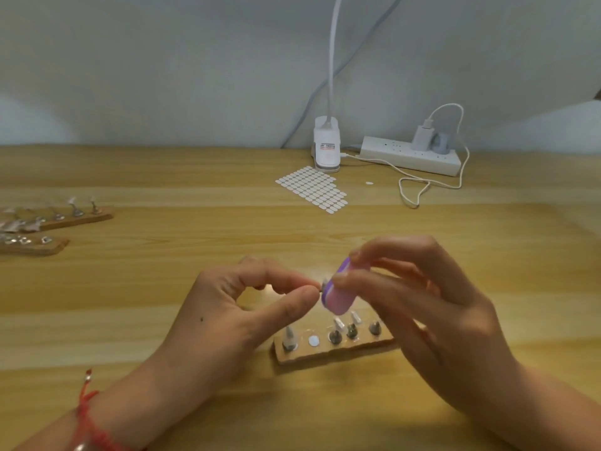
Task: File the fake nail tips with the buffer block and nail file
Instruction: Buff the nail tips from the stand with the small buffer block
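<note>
**Two pinches meeting in mid-air**

Over the pale wooden table [162, 288], the right hand [422, 320] pinches a rounded lilac buffer block [338, 297], its long axis tilted near upright. Just left of it, seemingly touching, is the tiny clear fake nail tip [324, 283], pinched between the left hand's [240, 317] thumb and forefinger.

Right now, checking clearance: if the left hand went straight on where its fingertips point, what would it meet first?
Probably the purple oval buffer block gripped by the right hand, just beyond the left hand; depth is unclear.
</note>
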{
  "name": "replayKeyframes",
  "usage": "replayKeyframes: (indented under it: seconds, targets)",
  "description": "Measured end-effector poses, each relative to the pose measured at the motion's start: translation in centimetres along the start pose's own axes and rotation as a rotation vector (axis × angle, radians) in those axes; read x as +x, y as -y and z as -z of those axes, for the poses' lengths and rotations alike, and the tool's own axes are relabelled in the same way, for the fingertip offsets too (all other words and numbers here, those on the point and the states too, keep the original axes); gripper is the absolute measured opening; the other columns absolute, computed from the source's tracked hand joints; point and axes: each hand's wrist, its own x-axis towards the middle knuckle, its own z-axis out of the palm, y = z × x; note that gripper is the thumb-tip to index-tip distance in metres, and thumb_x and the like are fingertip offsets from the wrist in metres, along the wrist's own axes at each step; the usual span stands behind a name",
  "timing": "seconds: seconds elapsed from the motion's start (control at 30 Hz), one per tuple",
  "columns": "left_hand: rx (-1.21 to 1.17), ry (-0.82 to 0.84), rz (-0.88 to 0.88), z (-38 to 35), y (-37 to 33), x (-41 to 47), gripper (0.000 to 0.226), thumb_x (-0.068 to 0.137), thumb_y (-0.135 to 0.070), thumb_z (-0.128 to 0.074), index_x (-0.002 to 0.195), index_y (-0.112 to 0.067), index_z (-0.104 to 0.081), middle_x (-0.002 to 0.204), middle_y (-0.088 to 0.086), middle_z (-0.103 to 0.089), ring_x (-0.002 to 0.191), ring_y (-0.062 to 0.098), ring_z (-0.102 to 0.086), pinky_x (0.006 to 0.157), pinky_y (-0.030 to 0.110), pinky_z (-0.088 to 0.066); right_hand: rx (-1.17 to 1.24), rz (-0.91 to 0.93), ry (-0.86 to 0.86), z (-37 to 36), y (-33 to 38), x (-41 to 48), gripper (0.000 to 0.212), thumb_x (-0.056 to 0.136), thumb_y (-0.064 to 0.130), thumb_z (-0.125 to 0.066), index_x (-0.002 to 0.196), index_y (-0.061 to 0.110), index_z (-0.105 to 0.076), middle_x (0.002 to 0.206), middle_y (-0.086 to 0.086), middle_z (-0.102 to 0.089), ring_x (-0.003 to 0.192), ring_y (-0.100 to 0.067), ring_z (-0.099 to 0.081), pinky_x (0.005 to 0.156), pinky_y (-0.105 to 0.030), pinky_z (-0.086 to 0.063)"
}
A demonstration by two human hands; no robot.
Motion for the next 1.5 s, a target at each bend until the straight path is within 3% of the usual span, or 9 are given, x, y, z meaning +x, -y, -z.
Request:
replayKeyframes:
  seconds: [0.23, 0.37, 0.5, 0.6, 0.73, 0.87, 1.0, 1.27, 1.5]
  targets:
    - [0.011, 0.02, -0.025, -0.1, -0.1, 0.0, 0.018, 0.06, -0.053, -0.071, 0.072, -0.041, -0.076, 0.077, -0.008, -0.07, 0.078, 0.003, -0.061, 0.077, 0.009, -0.041, -0.035, 0.024, 0.044, 0.1, 0.3, 0.1, 0.027, 0.101, 0.005, -0.051, 0.119, 0.016, -0.069, 0.12, 0.002, -0.052, 0.109, -0.025, -0.06, 0.091, -0.039, -0.051]
    - [0.026, 0.021, -0.048, 0.0, -0.2, 0.1, 0.018, 0.062, -0.052, -0.071, 0.074, -0.041, -0.076, 0.078, -0.008, -0.071, 0.079, 0.003, -0.062, 0.077, 0.008, -0.04, 0.108, -0.103, 0.048, 0.1, 0.6, 0.3, 0.024, 0.102, 0.027, -0.054, 0.104, 0.022, -0.077, 0.112, 0.007, -0.061, 0.103, -0.015, -0.064, 0.09, -0.024, -0.052]
    - [0.04, 0.016, -0.06, -0.2, -0.3, 0.0, 0.02, 0.061, -0.052, -0.074, 0.076, -0.04, -0.076, 0.076, -0.011, -0.07, 0.077, 0.0, -0.062, 0.074, 0.007, -0.04, 0.013, -0.004, 0.054, -0.4, 1.3, 0.3, 0.03, 0.106, 0.017, -0.045, 0.111, 0.019, -0.075, 0.115, 0.005, -0.053, 0.108, -0.02, -0.06, 0.091, -0.03, -0.05]
    - [0.061, 0.008, -0.048, -0.1, -0.5, -0.1, 0.02, 0.061, -0.051, -0.078, 0.078, -0.042, -0.076, 0.082, -0.014, -0.072, 0.082, 0.001, -0.063, 0.076, 0.007, -0.04, 0.024, -0.089, -0.044, 0.2, -0.1, 0.7, 0.02, 0.1, 0.015, -0.054, 0.108, 0.025, -0.068, 0.11, 0.001, -0.055, 0.11, 0.0, -0.057, 0.094, -0.018, -0.045]
    - [0.094, -0.026, -0.057, 0.1, -0.6, -0.3, 0.018, 0.074, -0.046, -0.074, 0.092, -0.046, -0.073, 0.092, -0.023, -0.072, 0.091, -0.001, -0.063, 0.08, 0.011, -0.043, 0.084, -0.326, -0.145, 1.3, -2.6, 0.6, 0.025, 0.093, 0.005, -0.062, 0.115, 0.017, -0.063, 0.11, -0.002, -0.056, 0.108, -0.017, -0.062, 0.094, -0.033, -0.054]
    - [0.199, 0.0, -0.09, 0.0, -0.3, -0.5, 0.019, 0.08, -0.05, -0.064, 0.091, -0.037, -0.072, 0.094, -0.018, -0.069, 0.098, 0.012, -0.061, 0.088, 0.028, -0.044, 0.216, -0.456, -0.152, 0.7, -2.6, 0.1, 0.02, 0.093, 0.021, -0.063, 0.113, 0.022, -0.068, 0.111, -0.003, -0.061, 0.105, -0.022, -0.062, 0.088, -0.024, -0.055]
    - [0.201, 0.016, -0.127, -0.2, -0.7, -0.7, 0.023, 0.075, -0.049, -0.061, 0.09, -0.034, -0.071, 0.094, -0.012, -0.067, 0.097, 0.015, -0.06, 0.088, 0.028, -0.043, 0.274, -0.506, -0.154, 0.7, -2.5, 0.1, 0.019, 0.092, 0.03, -0.063, 0.11, 0.027, -0.069, 0.109, 0.001, -0.063, 0.102, -0.021, -0.063, 0.085, -0.018, -0.053]
    - [0.297, -0.004, -0.076, -0.9, -1.1, -1.6, 0.015, 0.068, -0.024, -0.083, 0.075, -0.029, -0.07, 0.078, -0.017, -0.072, 0.076, 0.0, -0.067, 0.068, 0.005, -0.044, 0.316, -0.555, -0.1, 0.7, -2.7, -0.2, 0.029, 0.09, 0.034, -0.058, 0.118, 0.031, -0.064, 0.111, 0.002, -0.062, 0.104, -0.019, -0.063, 0.085, -0.039, -0.059]
    - [0.623, 0.013, -0.145, -1.3, -1.0, -1.6, 0.035, 0.068, -0.04, -0.074, 0.088, -0.035, -0.047, 0.087, -0.037, -0.064, 0.089, -0.006, -0.06, 0.086, 0.007, -0.03, 0.343, -0.579, -0.088, 0.6, -2.5, -0.2, 0.028, 0.089, 0.03, -0.058, 0.117, 0.03, -0.064, 0.111, -0.001, -0.061, 0.103, -0.019, -0.063, 0.083, -0.04, -0.059]
